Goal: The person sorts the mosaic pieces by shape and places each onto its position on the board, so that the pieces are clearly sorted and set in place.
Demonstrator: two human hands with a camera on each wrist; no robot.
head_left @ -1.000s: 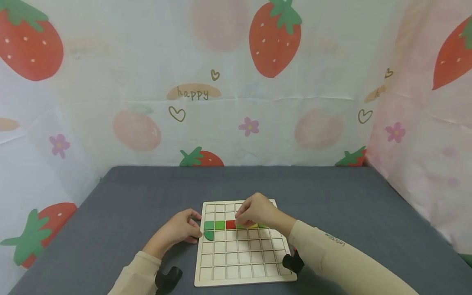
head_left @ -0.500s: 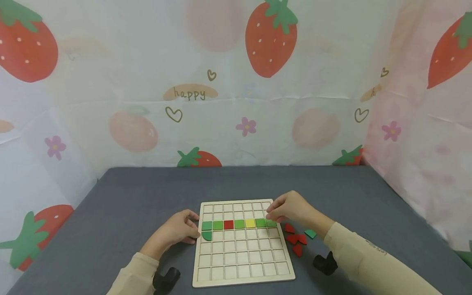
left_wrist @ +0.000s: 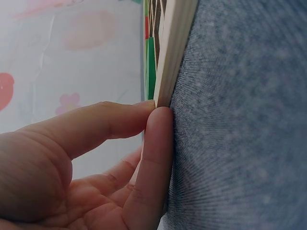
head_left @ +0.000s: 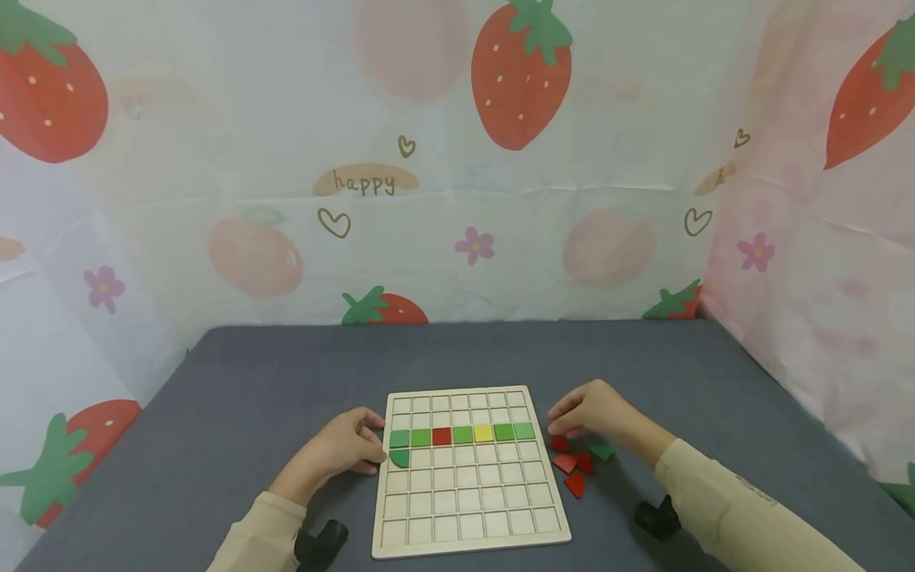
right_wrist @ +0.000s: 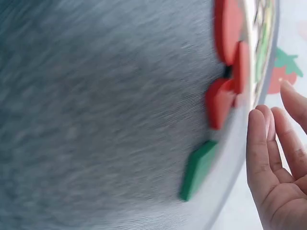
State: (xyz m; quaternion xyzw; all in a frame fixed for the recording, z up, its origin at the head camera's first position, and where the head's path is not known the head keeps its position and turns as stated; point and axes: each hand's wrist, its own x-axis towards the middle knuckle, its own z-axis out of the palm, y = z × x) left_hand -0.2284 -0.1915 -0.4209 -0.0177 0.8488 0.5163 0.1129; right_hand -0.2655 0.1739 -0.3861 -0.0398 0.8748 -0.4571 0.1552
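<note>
A pale wooden grid board (head_left: 445, 500) lies on the dark table. Across its third row from the far side runs a line of square tiles (head_left: 463, 434), green, red and yellow. A rounded dark green tile (head_left: 400, 458) sits below the leftmost one. My left hand (head_left: 346, 445) is at the board's left edge; in the left wrist view, its thumb and a finger pinch the rim (left_wrist: 172, 52). Beside the board's right edge, my right hand (head_left: 593, 409) hovers over loose red pieces (head_left: 575, 484), fingers apart and holding nothing in the right wrist view.
A loose green piece (head_left: 603, 452) lies right of the red ones, under the right wrist. Black wrist mounts (head_left: 659, 518) hang below both forearms. A strawberry-print curtain (head_left: 529, 199) stands behind the table (head_left: 286, 357) and along its sides.
My right hand has moved right from over the tile row, past the board's right edge, to the loose pieces. A green tile now shows at the row's right end. The left hand stays put.
</note>
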